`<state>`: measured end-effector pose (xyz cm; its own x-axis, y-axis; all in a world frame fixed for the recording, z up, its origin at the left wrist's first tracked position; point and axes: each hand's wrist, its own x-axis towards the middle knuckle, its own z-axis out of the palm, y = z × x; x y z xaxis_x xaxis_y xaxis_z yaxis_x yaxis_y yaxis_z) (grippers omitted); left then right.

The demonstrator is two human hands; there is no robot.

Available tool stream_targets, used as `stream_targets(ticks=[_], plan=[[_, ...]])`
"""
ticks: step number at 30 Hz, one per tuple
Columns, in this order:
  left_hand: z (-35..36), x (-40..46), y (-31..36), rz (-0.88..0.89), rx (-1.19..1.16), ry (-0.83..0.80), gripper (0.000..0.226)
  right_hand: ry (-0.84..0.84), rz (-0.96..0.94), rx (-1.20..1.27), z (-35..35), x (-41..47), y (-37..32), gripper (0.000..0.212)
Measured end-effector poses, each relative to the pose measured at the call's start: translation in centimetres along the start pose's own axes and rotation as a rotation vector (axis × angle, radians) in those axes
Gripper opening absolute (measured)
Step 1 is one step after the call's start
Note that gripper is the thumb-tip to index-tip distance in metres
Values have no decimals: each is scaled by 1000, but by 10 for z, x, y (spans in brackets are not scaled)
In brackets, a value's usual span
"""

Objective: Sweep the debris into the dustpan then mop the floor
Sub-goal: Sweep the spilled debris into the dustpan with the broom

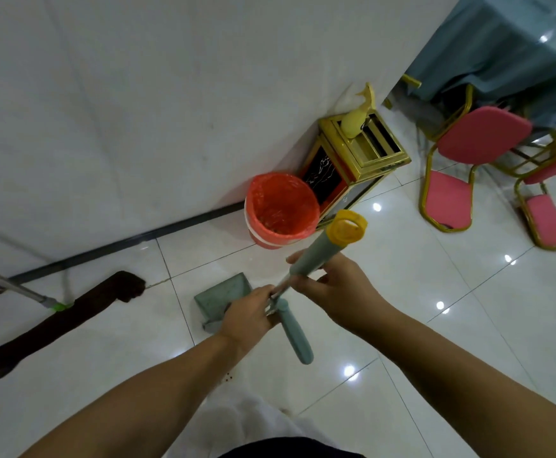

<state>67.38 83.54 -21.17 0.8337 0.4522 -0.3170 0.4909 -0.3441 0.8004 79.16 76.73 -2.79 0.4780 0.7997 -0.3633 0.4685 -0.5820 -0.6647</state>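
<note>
Here the green dustpan (pixel 225 297) sits on the tiles before the red-lined bin (pixel 281 209), the mop (pixel 62 320) lying near. The left hand (pixel 248 317) grips the dustpan handle (pixel 295 335) and the right hand (pixel 334 285) pinches the broom handle (pixel 316 251); best park both upright, steadily.

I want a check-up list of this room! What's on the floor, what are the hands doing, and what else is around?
Surface: glossy white tile floor, a few dark specks near the person's feet.
Job's things: teal dustpan on the floor; two teal handles, one yellow-capped; dark flat mop lying by the wall.
Clutter: red-lined bin, gold box bin in the corner.
Grippers: left hand and right hand both grip the handles.
Cables: nothing seen.
Surroundings: pink chairs, table with blue-grey cloth, white wall.
</note>
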Motion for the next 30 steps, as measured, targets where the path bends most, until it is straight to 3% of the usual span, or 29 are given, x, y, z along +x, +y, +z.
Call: stream_targets(ticks=[5,10,16,21,30], plan=[[-10,14,26,-28,90,1,32,141,-10,-125,-4,5,-1,28],[1,32,53,-36,17,-12,30,268,-10,-146,-30,16,12,23],[7,61,73,-16,31,-90,30,234,5,-74,-79,30,52,12],[10,80,72,-131,190,-40,14,200,-55,-14,-132,46,99,13],[31,129,127,-264,158,81,19,39,-205,-10,-219,85,164,17]])
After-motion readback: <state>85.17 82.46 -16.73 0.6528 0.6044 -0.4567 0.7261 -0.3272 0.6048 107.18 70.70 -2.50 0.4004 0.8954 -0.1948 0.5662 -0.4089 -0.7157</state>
